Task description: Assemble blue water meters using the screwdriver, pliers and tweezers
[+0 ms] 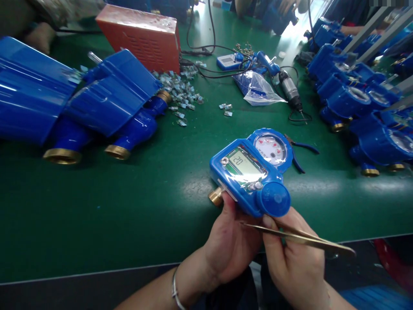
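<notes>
A blue water meter (217, 161) with a small lit display and a round dial is tilted up near the table's front edge. My left hand (226, 245) grips it from below, the thumb beside its brass threaded end (215, 196); most of those fingers are hidden under the meter. In my right hand (293, 254) is a pair of brass-coloured tweezers (309, 241), pinched between thumb and fingers, tips pointing left over my left palm. The right fingers come close to the meter's round blue cap (275, 199); whether they touch it I cannot tell. Blue-handled pliers (305, 147) lie behind the meter.
Large blue meters (109, 99) stand at left, beside a red metal box (138, 38) and a heap of small clear parts (180, 92). An electric screwdriver (289, 89) and plastic bag (258, 88) lie at centre back. More meters (345, 97) line the right. Other people's hands show at the back.
</notes>
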